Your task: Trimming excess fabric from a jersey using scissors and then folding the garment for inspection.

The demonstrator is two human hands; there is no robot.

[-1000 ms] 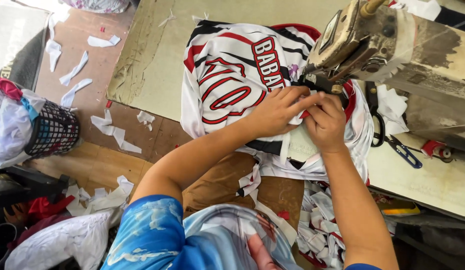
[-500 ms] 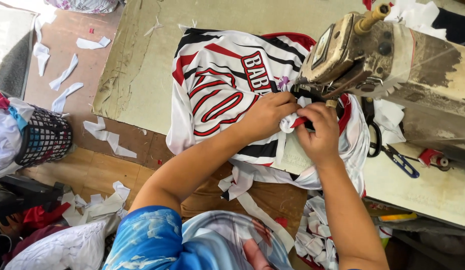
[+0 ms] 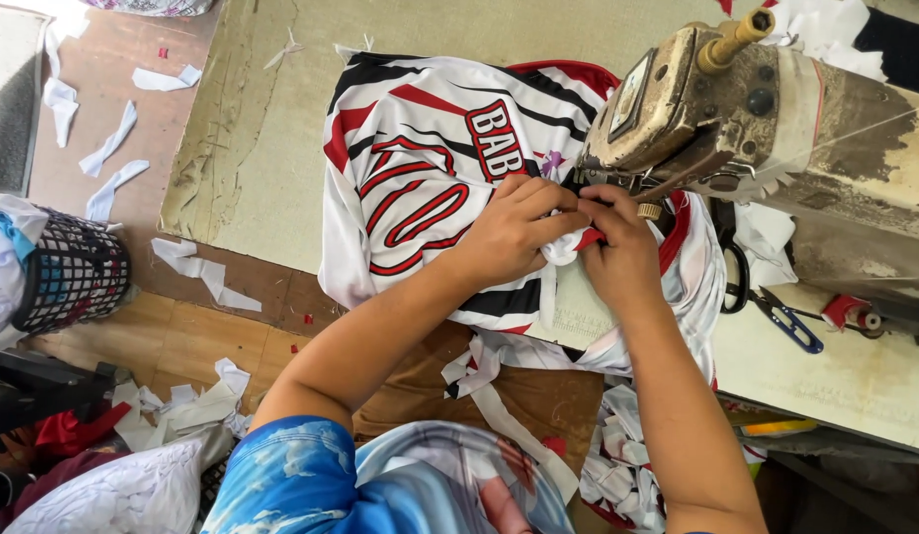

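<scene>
While pinching white, red and black striped jersey fabric (image 3: 420, 188) beneath worn beige sewing machine (image 3: 736, 109), left hand (image 3: 514, 232) and right hand (image 3: 617, 252) closed, apparently shifted nearer its needle since moments earlier.

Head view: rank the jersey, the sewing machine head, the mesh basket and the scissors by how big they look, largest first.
1. Jersey, spread across the table.
2. Sewing machine head; partly cut off by the frame, so it is unsure.
3. Mesh basket, cut off at the left edge.
4. Scissors, clearly smallest.
</scene>
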